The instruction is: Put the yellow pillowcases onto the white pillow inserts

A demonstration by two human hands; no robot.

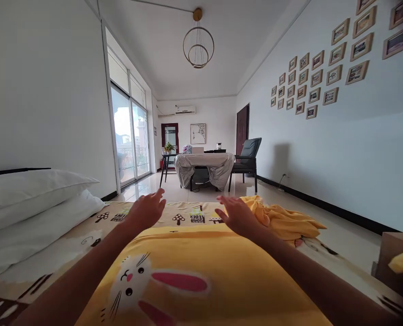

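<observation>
A smooth yellow piece of bedding [242, 271] with a white rabbit print lies right in front of me; it looks like a pillow or folded quilt, its near end cut off by the frame. My left hand [150, 209] hovers by its far left corner, fingers stretched forward and holding nothing. Over the far right corner is my right hand [236, 214], fingers apart and also holding nothing. Crumpled yellow cloth [283, 219] lies just right of the right hand. Beneath everything spreads a beige printed bed sheet [174, 213].
Two white pillows [35, 203] are stacked on the left. A brown box [391, 246] with something yellow stands at the right. Beyond the bed are a covered table [204, 159], a dark armchair [251, 154] and a small plant stand [167, 156]. Glass doors [130, 131] line the left.
</observation>
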